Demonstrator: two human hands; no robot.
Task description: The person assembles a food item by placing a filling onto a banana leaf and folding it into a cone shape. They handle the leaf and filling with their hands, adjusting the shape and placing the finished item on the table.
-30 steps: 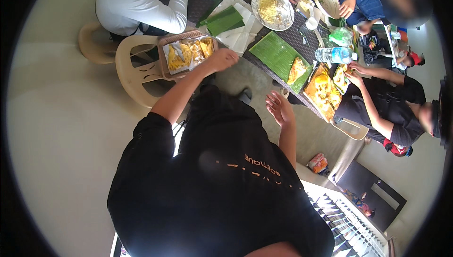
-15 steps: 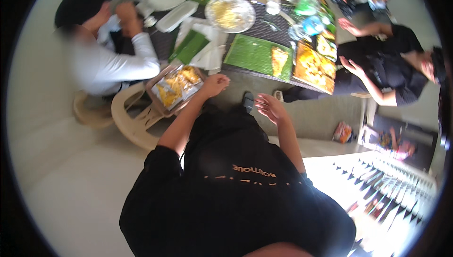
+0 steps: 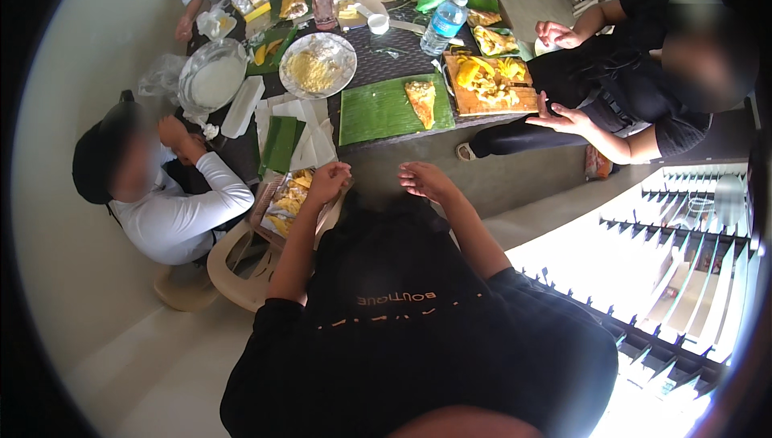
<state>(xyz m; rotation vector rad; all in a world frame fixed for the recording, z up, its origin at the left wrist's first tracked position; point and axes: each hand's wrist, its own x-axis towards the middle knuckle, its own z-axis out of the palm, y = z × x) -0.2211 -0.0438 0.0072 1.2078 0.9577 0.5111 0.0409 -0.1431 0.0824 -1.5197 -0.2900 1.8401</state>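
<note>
Gripping the near edge of a shallow tray of yellow food (image 3: 288, 201), the left hand (image 3: 328, 181) sits just left of the frame's centre, fingers curled over the rim; the tray itself lies a little lower and to the left, its far end hard against a plastic chair (image 3: 241, 265) and close to the white sleeve (image 3: 201, 213) of a seated person. The right hand (image 3: 426, 181) hovers at the middle of the frame, empty, fingers loosely bent and moderately spread, touching nothing. Above both hands, the dark table (image 3: 386, 56) runs across the upper centre, carrying a banana leaf (image 3: 378, 108) with a wedge of food on it, a round plate of yellow rice (image 3: 316, 66) to its left and a plastic water bottle (image 3: 444, 24) further up.

The main risk is the tray tipping: only one hand has it, and whether anything supports it from below is hard to tell at this size, perhaps the chair arm. A one-sided lift could slide the food toward the seated person's lap. Swinging it toward the table could also knock the folded leaves (image 3: 281, 142) at the table's corner, or clip the neighbour's elbow.
</note>
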